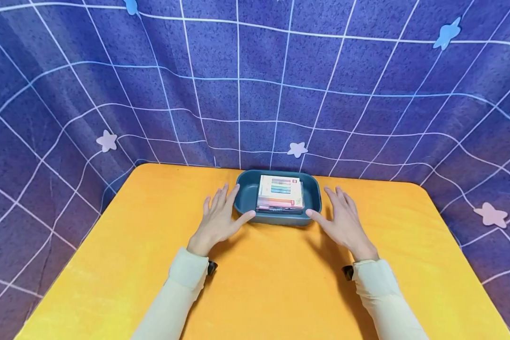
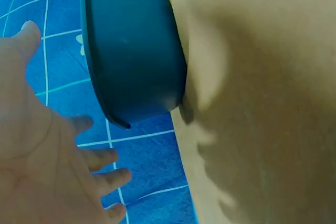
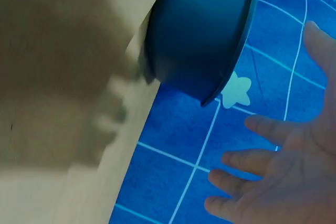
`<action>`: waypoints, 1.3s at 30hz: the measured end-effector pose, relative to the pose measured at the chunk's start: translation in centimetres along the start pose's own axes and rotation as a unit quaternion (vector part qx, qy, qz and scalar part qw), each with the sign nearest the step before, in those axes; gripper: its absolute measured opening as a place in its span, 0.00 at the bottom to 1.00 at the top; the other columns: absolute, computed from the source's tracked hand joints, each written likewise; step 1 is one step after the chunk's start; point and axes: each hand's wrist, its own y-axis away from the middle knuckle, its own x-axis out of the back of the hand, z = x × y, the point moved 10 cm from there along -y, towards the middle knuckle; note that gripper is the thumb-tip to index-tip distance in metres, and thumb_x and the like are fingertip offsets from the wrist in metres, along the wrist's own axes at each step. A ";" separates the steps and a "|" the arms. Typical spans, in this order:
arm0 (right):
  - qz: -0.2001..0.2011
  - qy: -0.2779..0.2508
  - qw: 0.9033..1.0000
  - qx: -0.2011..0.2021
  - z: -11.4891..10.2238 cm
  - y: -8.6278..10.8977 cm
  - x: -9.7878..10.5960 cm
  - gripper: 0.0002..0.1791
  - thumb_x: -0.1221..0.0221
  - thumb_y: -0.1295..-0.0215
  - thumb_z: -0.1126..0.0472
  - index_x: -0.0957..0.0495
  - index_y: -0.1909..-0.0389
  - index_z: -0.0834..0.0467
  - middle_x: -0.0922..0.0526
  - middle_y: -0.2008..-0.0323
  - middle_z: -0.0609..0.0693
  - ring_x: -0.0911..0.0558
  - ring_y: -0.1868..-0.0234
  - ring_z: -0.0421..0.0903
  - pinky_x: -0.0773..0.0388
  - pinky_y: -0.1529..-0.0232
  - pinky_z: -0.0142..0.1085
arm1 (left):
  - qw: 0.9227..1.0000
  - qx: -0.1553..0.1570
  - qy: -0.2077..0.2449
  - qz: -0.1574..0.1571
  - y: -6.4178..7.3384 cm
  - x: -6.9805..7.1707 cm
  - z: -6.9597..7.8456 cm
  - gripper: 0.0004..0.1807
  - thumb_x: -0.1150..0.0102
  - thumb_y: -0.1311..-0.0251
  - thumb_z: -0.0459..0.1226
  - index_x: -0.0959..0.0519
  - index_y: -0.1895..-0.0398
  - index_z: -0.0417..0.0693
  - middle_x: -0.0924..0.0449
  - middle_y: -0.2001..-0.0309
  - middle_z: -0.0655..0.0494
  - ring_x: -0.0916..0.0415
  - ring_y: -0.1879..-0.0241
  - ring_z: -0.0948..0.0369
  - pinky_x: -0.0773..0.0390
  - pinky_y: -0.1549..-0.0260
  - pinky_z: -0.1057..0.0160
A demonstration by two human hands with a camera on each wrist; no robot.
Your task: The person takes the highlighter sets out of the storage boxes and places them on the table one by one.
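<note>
A dark blue-green oval basin (image 1: 247, 189) stands near the back edge of the yellow table. Inside it lies a stack of flat boxed items, the top one a white box (image 1: 297, 186) with a colourful printed picture. My left hand (image 1: 218, 217) is spread at the basin's left end, thumb toward its front rim. At the opposite end my right hand (image 1: 342, 222) is spread likewise, its thumb near the front right rim. Both wrist views show straight, parted fingers apart from the basin's side wall (image 2: 131, 45). Neither hand holds anything.
The yellow tabletop (image 1: 276, 283) stretches in front of the basin. Behind and beside it hangs a blue curtain (image 1: 255, 104) with white grid lines and star shapes, close to the basin's back.
</note>
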 end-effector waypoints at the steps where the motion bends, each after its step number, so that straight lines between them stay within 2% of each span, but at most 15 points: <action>1: 0.001 -0.006 1.000 -0.001 -0.1 0.0 0.0 0.55 0.48 0.38 0.24 0.51 0.19 0.51 0.58 0.19 0.65 0.56 0.20 0.68 0.53 0.25 0.68 | 1.000 0.002 0.000 0.000 -0.1 -0.1 -0.1 0.55 0.61 0.41 0.77 0.60 0.17 0.63 0.66 0.16 0.49 0.66 0.18 0.45 0.69 0.23 0.36; 3: 0.006 -0.017 1.000 -0.001 -0.4 -0.2 0.0 0.54 0.47 0.38 0.24 0.48 0.20 0.52 0.56 0.19 0.64 0.54 0.21 0.68 0.51 0.26 0.69 | 1.000 0.005 0.001 0.007 -0.3 -0.1 -0.1 0.54 0.60 0.40 0.76 0.59 0.17 0.61 0.61 0.17 0.47 0.60 0.18 0.44 0.66 0.23 0.36; 7: 0.021 -0.047 0.999 0.003 -1.3 -0.6 0.1 0.49 0.45 0.36 0.28 0.40 0.24 0.56 0.50 0.20 0.63 0.50 0.22 0.67 0.47 0.26 0.67 | 0.999 0.013 0.020 0.030 -0.6 0.3 -0.3 0.53 0.58 0.38 0.73 0.54 0.18 0.54 0.49 0.19 0.45 0.47 0.22 0.42 0.53 0.25 0.36; 9: 0.032 -0.067 0.997 0.005 -1.8 -0.9 0.2 0.46 0.44 0.34 0.31 0.36 0.26 0.58 0.46 0.21 0.64 0.46 0.22 0.67 0.46 0.26 0.65 | 0.998 0.025 0.053 0.028 -0.8 0.2 -0.5 0.52 0.58 0.35 0.71 0.54 0.18 0.51 0.47 0.20 0.44 0.45 0.23 0.42 0.47 0.25 0.38; 11: 0.043 -0.085 0.995 0.006 -2.4 -1.2 0.3 0.42 0.43 0.32 0.35 0.33 0.29 0.61 0.40 0.23 0.64 0.42 0.23 0.66 0.43 0.25 0.62 | 0.994 0.043 0.096 0.014 -1.1 -0.2 -0.9 0.51 0.59 0.33 0.69 0.56 0.18 0.49 0.49 0.19 0.44 0.46 0.22 0.42 0.45 0.25 0.38; 14: 0.053 -0.105 0.993 -0.001 -3.0 -1.8 -0.1 0.38 0.43 0.30 0.39 0.31 0.30 0.61 0.31 0.29 0.65 0.32 0.27 0.64 0.37 0.27 0.58 | 0.983 0.068 0.170 -0.010 -1.5 -1.1 -1.4 0.49 0.58 0.31 0.66 0.58 0.18 0.49 0.51 0.19 0.43 0.49 0.21 0.42 0.46 0.24 0.39; 17: 0.048 -0.127 0.991 -0.016 -3.3 -2.4 -0.9 0.37 0.42 0.31 0.40 0.32 0.30 0.60 0.24 0.34 0.66 0.26 0.32 0.61 0.31 0.30 0.55 | 0.970 0.080 0.229 -0.018 -2.0 -1.8 -1.6 0.48 0.56 0.30 0.64 0.57 0.19 0.48 0.48 0.20 0.41 0.47 0.22 0.42 0.45 0.24 0.38; 22: 0.022 -0.161 0.986 -0.041 -3.5 -3.5 -2.1 0.42 0.40 0.32 0.39 0.36 0.27 0.63 0.27 0.32 0.64 0.27 0.30 0.59 0.31 0.29 0.52 | 0.938 0.113 0.326 -0.027 -2.5 -2.7 -1.9 0.45 0.52 0.29 0.60 0.56 0.19 0.52 0.48 0.20 0.43 0.48 0.21 0.44 0.46 0.24 0.39; 25: 0.016 -0.156 0.987 -0.046 -3.4 -3.9 -2.4 0.44 0.39 0.34 0.40 0.37 0.28 0.65 0.27 0.31 0.65 0.27 0.30 0.59 0.31 0.28 0.52 | 0.927 0.128 0.352 -0.032 -2.8 -3.1 -1.9 0.45 0.50 0.30 0.60 0.56 0.19 0.54 0.49 0.20 0.45 0.51 0.20 0.45 0.48 0.23 0.39; 31: 0.002 -0.135 0.990 -0.041 -3.3 -4.5 -2.9 0.46 0.34 0.37 0.44 0.39 0.26 0.65 0.29 0.31 0.67 0.29 0.29 0.61 0.32 0.28 0.53 | 0.924 0.134 0.356 -0.041 -3.4 -4.2 -1.8 0.45 0.47 0.30 0.55 0.56 0.19 0.53 0.48 0.20 0.46 0.49 0.21 0.46 0.48 0.24 0.37; 39: -0.042 -0.140 0.988 -0.041 -3.5 -6.0 -4.4 0.54 0.32 0.41 0.42 0.48 0.22 0.61 0.39 0.24 0.63 0.37 0.24 0.61 0.34 0.27 0.56 | 0.924 0.079 0.370 -0.052 -3.5 -4.4 -1.5 0.47 0.43 0.30 0.41 0.63 0.19 0.49 0.50 0.21 0.41 0.51 0.21 0.43 0.52 0.23 0.37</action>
